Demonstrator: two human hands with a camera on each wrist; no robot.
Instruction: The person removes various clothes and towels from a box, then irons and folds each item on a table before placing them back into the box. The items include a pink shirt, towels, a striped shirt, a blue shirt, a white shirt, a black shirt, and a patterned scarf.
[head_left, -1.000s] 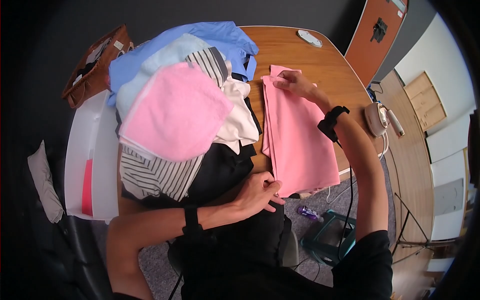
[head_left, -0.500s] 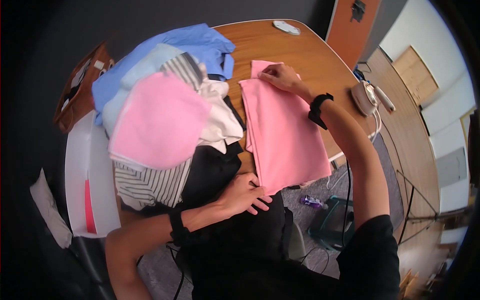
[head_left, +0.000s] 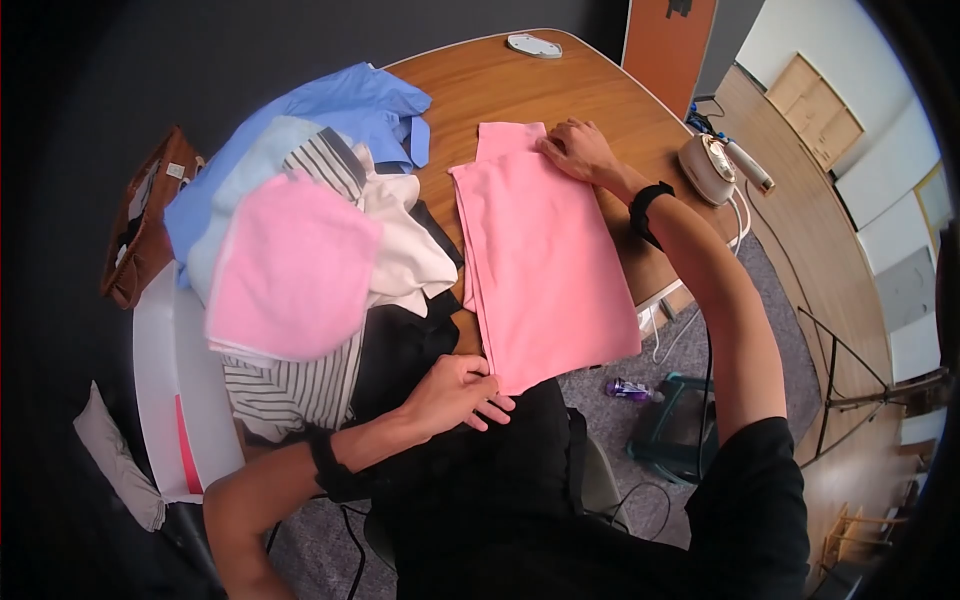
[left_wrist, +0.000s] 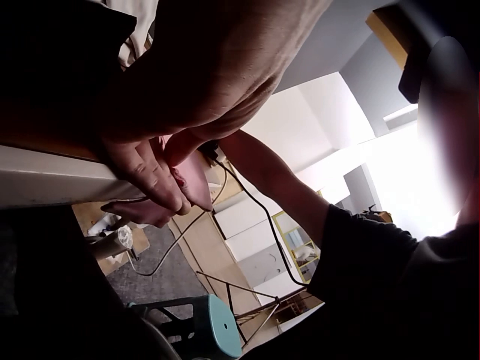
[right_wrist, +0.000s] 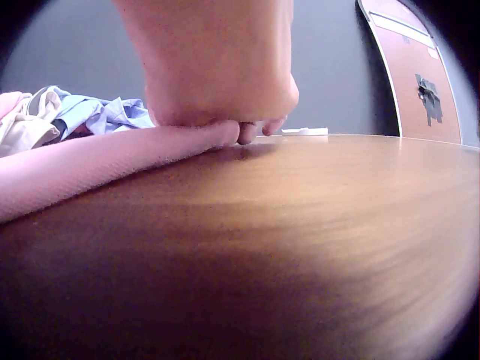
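Left hand (head_left: pixel 455 397) pinching pink cloth (head_left: pixel 550 270) by near corner, right hand (head_left: pixel 582 152) — loosely bent — on far edge, wooden table (head_left: pixel 480 85) beneath

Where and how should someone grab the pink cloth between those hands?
Probably grip the pink cloth by its near edge, coming from the near side, thumb above, fingers below: that edge juts past the table, leaving its underside reachable. The left hand pinches the near-left corner.

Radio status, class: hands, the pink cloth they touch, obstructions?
Left hand pinching pink cloth by near corner; right hand on far end. Cloth layered, overhanging table. Clothes pile close on left.
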